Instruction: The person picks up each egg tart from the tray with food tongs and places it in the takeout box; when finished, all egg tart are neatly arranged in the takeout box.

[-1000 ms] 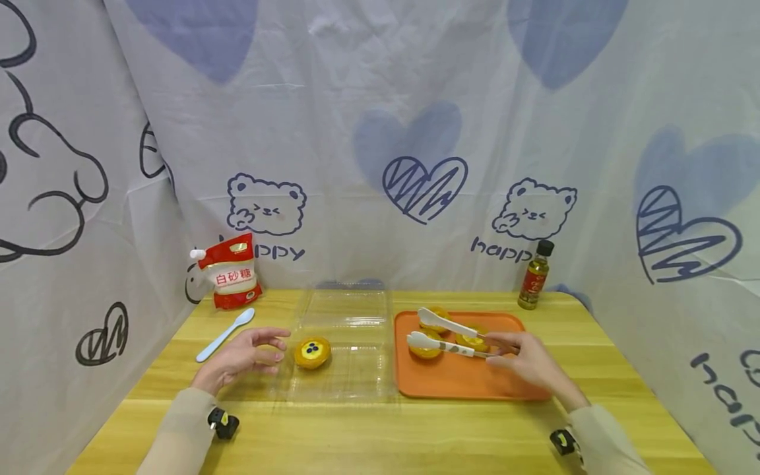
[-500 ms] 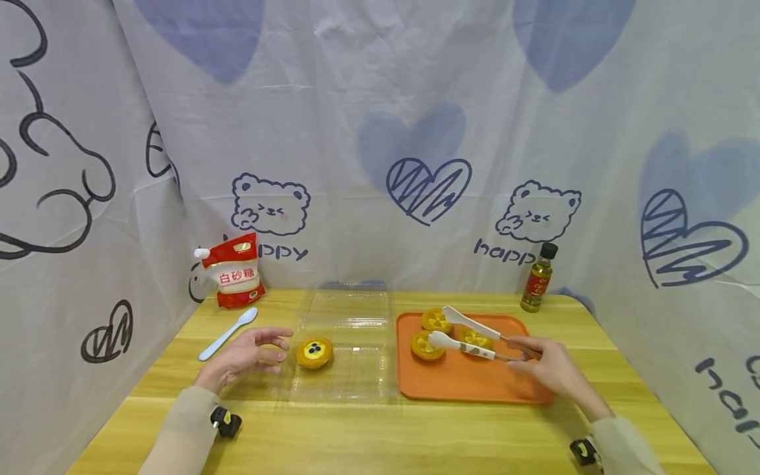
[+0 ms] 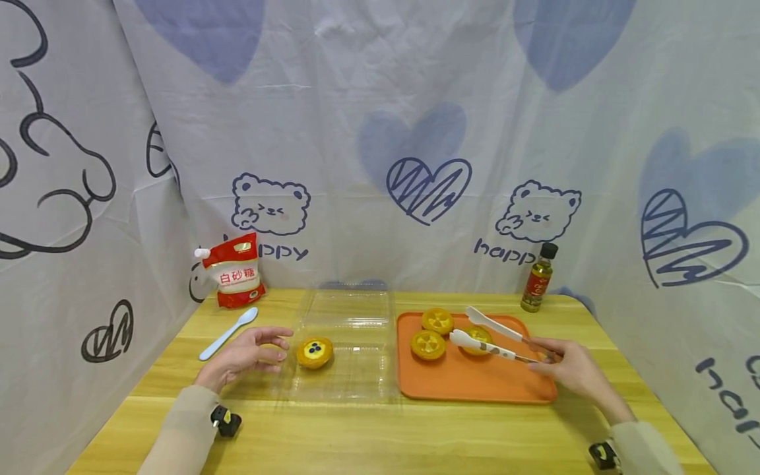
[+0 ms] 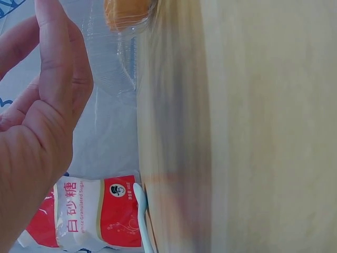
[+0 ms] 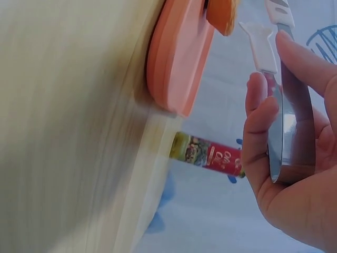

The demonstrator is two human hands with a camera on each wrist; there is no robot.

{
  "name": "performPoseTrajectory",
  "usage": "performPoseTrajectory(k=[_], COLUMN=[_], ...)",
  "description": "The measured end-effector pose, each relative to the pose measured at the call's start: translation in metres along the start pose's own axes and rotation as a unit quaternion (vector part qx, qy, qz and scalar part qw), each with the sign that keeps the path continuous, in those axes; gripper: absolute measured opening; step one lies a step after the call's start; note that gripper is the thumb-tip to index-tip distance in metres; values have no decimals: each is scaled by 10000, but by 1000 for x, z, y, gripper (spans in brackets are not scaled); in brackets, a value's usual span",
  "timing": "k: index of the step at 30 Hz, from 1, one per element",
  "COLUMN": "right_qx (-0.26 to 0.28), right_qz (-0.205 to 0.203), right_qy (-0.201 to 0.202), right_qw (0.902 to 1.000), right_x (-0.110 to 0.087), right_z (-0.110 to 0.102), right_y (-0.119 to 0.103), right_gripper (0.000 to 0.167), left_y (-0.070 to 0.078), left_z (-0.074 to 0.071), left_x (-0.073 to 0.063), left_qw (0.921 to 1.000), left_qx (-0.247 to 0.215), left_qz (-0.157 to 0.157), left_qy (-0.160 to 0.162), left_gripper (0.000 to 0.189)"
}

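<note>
In my right hand (image 3: 570,369) I hold metal tongs (image 3: 495,336) with white tips, their arms spread apart. The tips hover around and above an egg tart (image 3: 477,348) on the orange tray (image 3: 475,386); whether they touch it I cannot tell. Two more egg tarts, one at the back (image 3: 437,320) and one in front (image 3: 427,346), lie on the tray's left side. My left hand (image 3: 246,356) is held at the left edge of a clear plastic box (image 3: 362,369), fingers loosely bent around nothing. Inside that box sits a tart (image 3: 314,353) topped with dark berries.
The box's lid (image 3: 347,307) lies folded back behind it. A red and white sugar bag (image 3: 234,272) stands at the back left, with a light blue spoon (image 3: 228,334) in front of it. An oil bottle (image 3: 537,278) stands behind the tray on the right.
My right hand has carried the tongs to the right, from over the left tarts to the right-hand tart. My left hand stays in place beside the box.
</note>
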State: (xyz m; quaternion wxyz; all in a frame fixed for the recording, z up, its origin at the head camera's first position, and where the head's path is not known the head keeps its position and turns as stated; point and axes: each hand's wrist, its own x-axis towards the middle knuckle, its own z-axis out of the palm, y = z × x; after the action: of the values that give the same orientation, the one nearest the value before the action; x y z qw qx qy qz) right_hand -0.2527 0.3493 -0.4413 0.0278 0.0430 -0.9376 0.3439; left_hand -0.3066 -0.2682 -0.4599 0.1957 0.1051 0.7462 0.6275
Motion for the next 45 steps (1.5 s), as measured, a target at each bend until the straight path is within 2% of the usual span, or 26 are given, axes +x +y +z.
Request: performPoseTrajectory(k=[8,17,31,34,45], right_qx=[-244,-72,361,287,-253], right_qz=[83,462,379,313,-58], right_qy=[-170,-416,-1011,-1066,-613], right_qw=[9995,9980,9935,9934,9978], right_x=[-4,-3,3,5,9], right_z=[-10,-19,-25,-24,-15], right_y=[4,5,18,22,28], right_gripper=[67,85,70,69,65], left_y=[1,-1,1,0,-1], left_z=[1,0,1,0,0], left_x=[2,2,2,2,2], left_qw=[9999,9999,9999,9999,9999], left_qx=[-20,11,35,11,-6], left_qz=[-121,-93,-112,-100,-92], left_qy=[78,89,77,61,48], left_gripper=[63,63,64,64,64])
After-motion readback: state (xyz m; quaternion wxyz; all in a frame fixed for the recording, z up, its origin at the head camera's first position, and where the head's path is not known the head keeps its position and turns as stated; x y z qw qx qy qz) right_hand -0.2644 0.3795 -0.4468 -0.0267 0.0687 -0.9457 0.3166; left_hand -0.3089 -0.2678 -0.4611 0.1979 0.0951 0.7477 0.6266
